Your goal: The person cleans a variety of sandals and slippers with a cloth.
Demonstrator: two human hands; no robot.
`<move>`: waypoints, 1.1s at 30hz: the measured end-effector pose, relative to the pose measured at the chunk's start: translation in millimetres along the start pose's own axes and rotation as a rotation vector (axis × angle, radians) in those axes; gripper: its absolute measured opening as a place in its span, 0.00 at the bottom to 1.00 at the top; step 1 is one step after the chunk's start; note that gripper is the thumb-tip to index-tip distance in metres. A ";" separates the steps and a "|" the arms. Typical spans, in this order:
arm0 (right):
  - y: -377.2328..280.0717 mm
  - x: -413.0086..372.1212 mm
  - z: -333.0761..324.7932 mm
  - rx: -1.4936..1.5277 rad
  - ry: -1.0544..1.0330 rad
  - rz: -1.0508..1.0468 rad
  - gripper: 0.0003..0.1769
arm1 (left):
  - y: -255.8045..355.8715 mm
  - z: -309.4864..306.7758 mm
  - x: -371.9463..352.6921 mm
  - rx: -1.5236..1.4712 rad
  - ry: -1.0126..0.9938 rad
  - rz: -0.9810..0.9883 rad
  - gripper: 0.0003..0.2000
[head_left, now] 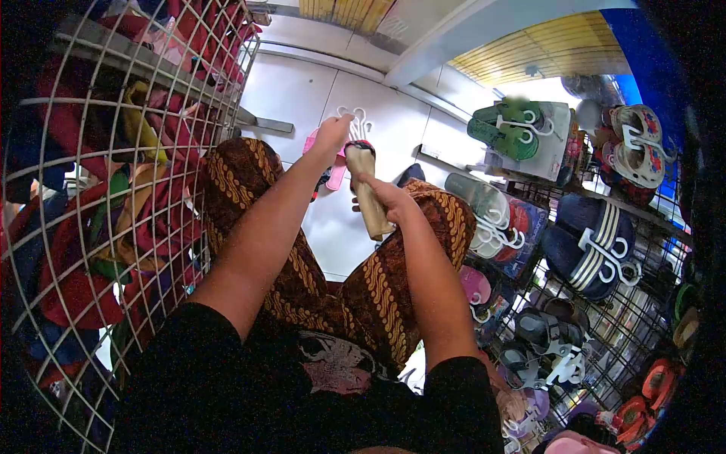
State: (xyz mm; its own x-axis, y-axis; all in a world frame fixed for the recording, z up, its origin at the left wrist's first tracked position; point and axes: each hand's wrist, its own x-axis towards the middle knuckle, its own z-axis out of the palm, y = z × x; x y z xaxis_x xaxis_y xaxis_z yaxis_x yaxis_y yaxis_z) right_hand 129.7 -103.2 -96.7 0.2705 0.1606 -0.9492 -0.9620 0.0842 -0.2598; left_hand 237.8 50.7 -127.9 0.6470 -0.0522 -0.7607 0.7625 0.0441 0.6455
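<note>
Seated posture, with a cream-coloured roll (368, 193) held between the knees, above the white tiled floor (325, 231). The roll is gripped around its middle by the right hand (389, 198), the fingers being wrapped about it; its exact nature cannot be told. Its long axis is directed away from the torso and slightly leftward, the near end lying beside the right knee. The dark-and-red far end is pointed towards the white hangers (358, 121). The left hand (331, 136) is the nearer to that far end, being placed just to its left, with fingers curled at the hangers; whether they are gripped cannot be told. Pink footwear (337, 174) is seen below the left hand, left of the roll.
</note>
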 end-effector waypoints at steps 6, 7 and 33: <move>-9.5 -2.9 1.5 0.272 0.135 -0.305 0.33 | 4.3 1.7 5.2 -0.028 -0.106 0.005 0.26; -13.6 -9.0 4.7 0.349 0.177 -0.374 0.33 | 1.8 1.6 7.6 -0.031 -0.103 0.002 0.25; -14.5 11.5 3.7 0.447 0.135 -0.475 0.30 | 2.0 20.7 -18.3 -0.046 -0.454 -0.055 0.26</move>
State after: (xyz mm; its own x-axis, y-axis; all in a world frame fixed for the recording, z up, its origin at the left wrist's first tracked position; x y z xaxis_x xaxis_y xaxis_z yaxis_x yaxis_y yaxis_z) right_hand 146.8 -99.0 -103.2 0.6261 -0.1168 -0.7710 -0.6232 0.5195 -0.5847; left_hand 227.5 31.1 -111.3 0.5481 -0.4871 -0.6799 0.8013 0.0729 0.5938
